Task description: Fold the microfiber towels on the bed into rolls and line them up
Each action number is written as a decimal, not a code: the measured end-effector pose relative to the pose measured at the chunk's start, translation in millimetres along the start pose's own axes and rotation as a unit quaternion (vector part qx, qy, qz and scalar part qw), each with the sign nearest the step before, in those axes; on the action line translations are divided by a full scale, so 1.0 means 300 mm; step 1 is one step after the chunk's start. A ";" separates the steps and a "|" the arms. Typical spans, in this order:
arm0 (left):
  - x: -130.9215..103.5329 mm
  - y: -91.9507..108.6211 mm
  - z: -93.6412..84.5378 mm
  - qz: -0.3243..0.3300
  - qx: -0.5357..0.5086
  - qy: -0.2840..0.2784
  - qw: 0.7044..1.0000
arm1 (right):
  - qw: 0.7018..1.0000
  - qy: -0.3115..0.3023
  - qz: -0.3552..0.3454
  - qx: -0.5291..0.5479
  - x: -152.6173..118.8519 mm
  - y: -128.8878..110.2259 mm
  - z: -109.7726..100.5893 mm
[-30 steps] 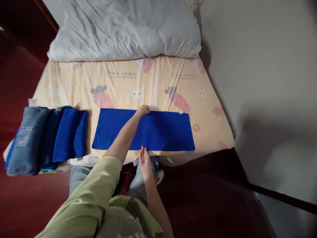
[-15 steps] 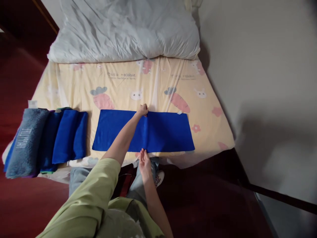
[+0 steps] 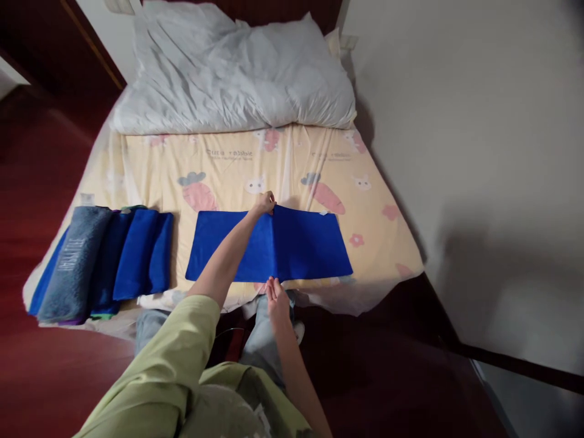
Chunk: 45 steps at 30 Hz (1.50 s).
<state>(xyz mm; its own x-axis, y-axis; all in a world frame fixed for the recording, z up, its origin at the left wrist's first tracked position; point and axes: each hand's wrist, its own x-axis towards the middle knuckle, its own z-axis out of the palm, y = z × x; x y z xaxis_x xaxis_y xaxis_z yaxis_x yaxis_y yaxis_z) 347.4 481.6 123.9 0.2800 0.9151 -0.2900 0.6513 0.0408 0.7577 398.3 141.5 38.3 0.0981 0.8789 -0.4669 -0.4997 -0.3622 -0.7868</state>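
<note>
A blue towel (image 3: 314, 246) lies in a long strip across the front of the bed, with a raised crease running across its middle. At the crease's far end, my left hand (image 3: 264, 203) is closed in a pinch on the far edge. My right hand (image 3: 278, 302) pinches the near edge at the other end of the crease, palm turned up. Between the two hands the cloth lifts slightly off the sheet. A small white tag (image 3: 324, 213) shows on the towel's far edge, to the right.
To the left lie several folded blue towels (image 3: 137, 255) and a rolled grey-blue fluffy towel (image 3: 75, 264) with pale lettering. A grey-white quilt (image 3: 237, 85) is heaped at the back of the patterned bed (image 3: 374, 219). A grey wall (image 3: 483, 121) stands to the right.
The crease in the towel's middle has risen and sharpened between my hands, drawing the towel's ends slightly inward. The camera view has tilted up a little, showing more of the quilt.
</note>
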 end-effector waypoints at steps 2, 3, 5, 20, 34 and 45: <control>-0.040 0.033 -0.050 0.017 -0.019 0.019 0.999 | 0.997 0.066 -0.004 0.030 -0.016 -0.054 0.006; -0.064 0.049 -0.077 0.023 -0.033 0.029 0.999 | 0.995 0.094 -0.007 0.042 -0.024 -0.088 0.009; -0.116 0.082 -0.138 0.030 -0.078 0.047 0.995 | 0.991 0.120 -0.019 0.047 -0.042 -0.173 0.011; -0.819 0.179 -0.702 0.199 -0.293 0.183 0.917 | 0.951 0.058 -0.283 -0.116 -0.170 -1.007 0.119; -1.248 0.049 -0.822 0.118 -0.257 0.212 0.936 | 0.963 -0.043 -0.215 -0.155 -0.365 -1.083 0.276; -0.992 -0.037 -0.855 0.107 -0.300 0.220 0.922 | 0.974 -0.033 -0.173 -0.145 -0.126 -1.052 0.441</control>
<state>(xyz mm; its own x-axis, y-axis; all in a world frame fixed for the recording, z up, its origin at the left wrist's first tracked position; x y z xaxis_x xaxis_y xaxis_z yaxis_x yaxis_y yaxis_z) 75.8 311.7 351.7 -0.0414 0.9967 0.0694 0.0691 -0.0664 0.9954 438.4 263.6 357.8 0.1567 0.9785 -0.1344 -0.1816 -0.1052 -0.9777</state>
